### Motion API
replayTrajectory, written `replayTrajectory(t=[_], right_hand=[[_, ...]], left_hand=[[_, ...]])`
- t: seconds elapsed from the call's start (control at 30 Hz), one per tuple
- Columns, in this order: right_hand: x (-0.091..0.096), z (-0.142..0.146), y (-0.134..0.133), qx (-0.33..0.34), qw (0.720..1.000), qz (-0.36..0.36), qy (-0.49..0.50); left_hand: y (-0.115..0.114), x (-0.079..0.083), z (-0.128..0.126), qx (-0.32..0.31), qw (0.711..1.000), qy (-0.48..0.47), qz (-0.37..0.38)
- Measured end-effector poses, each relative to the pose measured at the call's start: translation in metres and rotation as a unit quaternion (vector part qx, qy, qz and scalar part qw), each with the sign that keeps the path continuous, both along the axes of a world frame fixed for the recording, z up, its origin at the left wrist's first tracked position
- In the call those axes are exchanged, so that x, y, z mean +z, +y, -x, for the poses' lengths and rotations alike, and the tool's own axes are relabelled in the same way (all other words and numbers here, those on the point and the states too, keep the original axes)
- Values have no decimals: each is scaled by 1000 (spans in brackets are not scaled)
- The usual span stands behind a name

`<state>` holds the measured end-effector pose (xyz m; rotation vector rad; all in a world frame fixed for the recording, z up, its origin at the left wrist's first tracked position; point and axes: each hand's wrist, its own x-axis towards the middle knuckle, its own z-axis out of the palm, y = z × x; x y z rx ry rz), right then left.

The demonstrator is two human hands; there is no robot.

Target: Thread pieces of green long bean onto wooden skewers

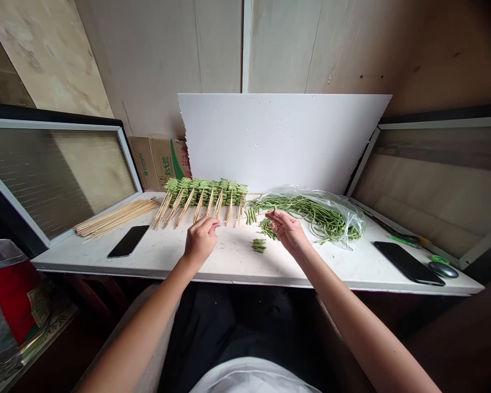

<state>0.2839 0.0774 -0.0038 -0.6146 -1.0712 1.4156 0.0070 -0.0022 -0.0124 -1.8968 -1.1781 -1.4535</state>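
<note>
My left hand (201, 238) is closed on the blunt end of a thin bamboo skewer (229, 220), which runs level to the right above the table. Several short green bean pieces (251, 215) hang threaded on it. At the skewer's other end, my right hand (287, 229) pinches a bean piece, with a bit of green showing at the fingertips. Beneath it lies a loose heap of cut bean pieces (267, 229), partly hidden by the hand. A small bundle of cut pieces (259, 245) rests closer to the front edge.
Filled bean skewers (207, 191) are stacked at the back; bare skewers (117, 217) lie left. Long beans (311, 210) spill from a clear plastic bag (354, 218). Phones (129, 241) (409, 263) lie on both sides. Behind stand a white foam board (284, 142) and a carton (157, 161).
</note>
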Motion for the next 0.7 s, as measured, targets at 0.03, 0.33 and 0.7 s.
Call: replayTrajectory(t=[0.03, 0.33, 0.7], right_hand=[[0, 0, 0, -8, 1000, -2, -3], [-8, 9, -3, -37, 999, 6, -14], [12, 13, -23, -35, 999, -21, 3]], left_hand=[[0, 0, 0, 1, 1000, 0, 0], [2, -4, 3, 15, 1000, 8, -6], [-1, 1, 1, 5, 1000, 10, -26]])
